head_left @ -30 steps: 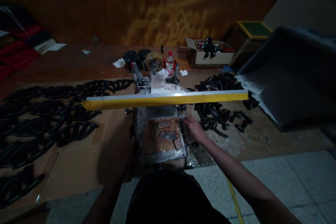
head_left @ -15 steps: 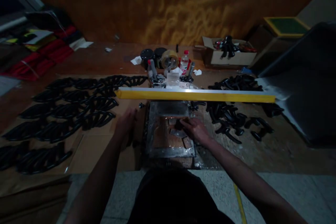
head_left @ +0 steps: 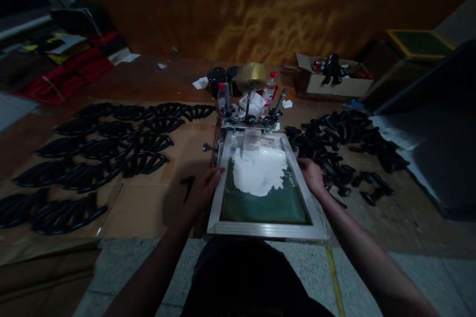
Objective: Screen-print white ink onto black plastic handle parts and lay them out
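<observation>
In the head view, the metal frame (head_left: 267,231) lies between my two hands, straight in front of my body. Its longer side seems to run away from me, so my left hand (head_left: 204,187) is at the left rail and my right hand (head_left: 312,177) at the right rail. Neither hand is clearly nearer; both reach the rails at about the middle of their length. The fingertips appear to touch the metal, but whether they close around it, I cannot tell. A small black piece (head_left: 187,185) shows just to the left of my left hand; I cannot tell if it is held or only lies there.

Inside the frame, between the hands, is a green mesh (head_left: 256,211), with white paste (head_left: 256,173) spread over its far part. Beyond the hands, a clamp assembly (head_left: 248,121) stands at the far end of the frame.

The table (head_left: 156,79) carries flat cardboard (head_left: 143,210) on the side of my left hand, with rows of black curved parts (head_left: 84,174) farther left. Beyond my right hand lies a loose heap of similar parts (head_left: 338,126), and past it a dark bin (head_left: 439,143). The tiled floor (head_left: 122,262) is below, on my side of the table.
</observation>
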Demonstrator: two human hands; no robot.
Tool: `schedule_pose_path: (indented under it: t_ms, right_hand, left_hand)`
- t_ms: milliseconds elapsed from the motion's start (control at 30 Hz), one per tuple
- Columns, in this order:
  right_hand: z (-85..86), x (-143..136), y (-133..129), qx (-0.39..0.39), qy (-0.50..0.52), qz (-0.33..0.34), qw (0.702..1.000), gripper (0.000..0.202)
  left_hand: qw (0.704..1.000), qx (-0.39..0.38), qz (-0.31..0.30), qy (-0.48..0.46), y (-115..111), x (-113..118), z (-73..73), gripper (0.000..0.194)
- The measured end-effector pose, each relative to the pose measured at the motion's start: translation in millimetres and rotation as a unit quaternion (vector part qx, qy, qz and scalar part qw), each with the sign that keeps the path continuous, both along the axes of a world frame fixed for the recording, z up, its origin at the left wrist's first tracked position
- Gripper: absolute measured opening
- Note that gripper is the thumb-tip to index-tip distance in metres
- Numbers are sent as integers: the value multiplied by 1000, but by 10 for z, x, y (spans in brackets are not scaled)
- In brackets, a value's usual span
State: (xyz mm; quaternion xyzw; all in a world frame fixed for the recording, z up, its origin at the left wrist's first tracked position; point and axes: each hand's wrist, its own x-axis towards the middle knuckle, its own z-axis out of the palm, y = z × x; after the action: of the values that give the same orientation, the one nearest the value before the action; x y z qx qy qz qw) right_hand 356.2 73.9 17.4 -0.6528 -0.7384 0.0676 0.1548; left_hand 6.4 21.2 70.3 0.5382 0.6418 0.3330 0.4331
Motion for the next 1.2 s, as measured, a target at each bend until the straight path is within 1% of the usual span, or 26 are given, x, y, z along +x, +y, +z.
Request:
schedule_pose_path:
  t_ms: [33,67,100,133,167,200,233,267,300,333,367,433,533,567,600,667,733,800,867,933,1000,1033,1100,1167,1200]
  right_hand:
    - [82,22,88,12,6,-30,999,43]
    - [168,-29,178,28,18,-42,999,43]
    - [254,-148,266,46,30,-33,998,45]
    - [334,-323,346,60,37,-5,998,50]
    - [402,-531,411,65,37,39,996,57]
    - [454,-749,456,48,25,83,995,59]
    - [485,-955,475,15,7,121,993,54]
    - [495,-1126,464,-27,-16,149,988,45]
    - [487,-1251,421,-69,-42,168,983,35]
    - [464,-1322,350,-100,-66,182,976,26]
    - [434,-1341,257,-119,-87,200,969,21]
    - [386,-1257,46,-124,-110,263,951,22]
    - [396,-1045,-160,-127,-100,398,903,23]
    - [414,-1004,-177,-133,-89,422,892,23]
    - [429,-987,-173,-135,-77,427,891,23]
    - [424,-1015,-152,-119,-53,391,911,23]
    - [359,-1067,-178,-85,-42,348,933,24]
    - [264,-1080,-271,-66,-43,349,934,28]
    - [200,-1050,-362,-77,-39,377,922,29]
    - [214,-1035,-351,-92,-25,382,919,28]
    - [314,-1084,-193,-90,-4,340,936,30]
    - [390,-1126,-67,-84,4,306,948,34]
    - [570,-1178,234,-66,7,228,971,46]
    - [747,-1090,529,-38,1,156,987,54]
    - [817,-972,651,-15,5,121,993,55]
  left_hand:
    - [1000,-26,-1,-11,-47,2,-165,47]
    - [999,-42,1,-21,-75,13,-325,55]
    - [998,-48,4,-28,-86,29,-474,62]
    - [998,-48,5,-30,-84,45,-604,66]
    - [999,-45,3,-28,-74,58,-709,68]
    - [999,-42,-2,-23,-60,66,-788,67]
    - [999,-40,-7,-16,-47,67,-843,66]
    - [999,-41,-13,-10,-37,63,-878,65]
    - [999,-44,-17,-4,-31,56,-898,65]
    - [999,-48,-18,0,-29,46,-909,64]
    - [999,-51,-19,2,-31,37,-915,64]
    - [999,-48,-19,-6,-41,25,-925,64]
    - [999,-38,-13,-19,-54,25,-930,62]
    - [999,-40,-8,-21,-55,28,-923,61]
    - [999,-43,-4,-22,-56,31,-911,60]
    - [999,-47,-1,-27,-54,38,-878,59]
    - [998,-47,2,-36,-53,44,-849,60]
    - [998,-49,9,-46,-53,51,-842,61]
    - [997,-53,14,-50,-50,55,-856,61]
    - [997,-52,15,-50,-41,54,-862,60]
    - [997,-57,11,-57,-29,43,-815,64]
    - [996,-62,8,-65,-23,34,-761,68]
    - [995,-65,8,-77,-19,13,-586,69]
    - [996,-50,20,-66,-21,-5,-345,54]
    - [998,-37,28,-51,-17,-9,-216,46]
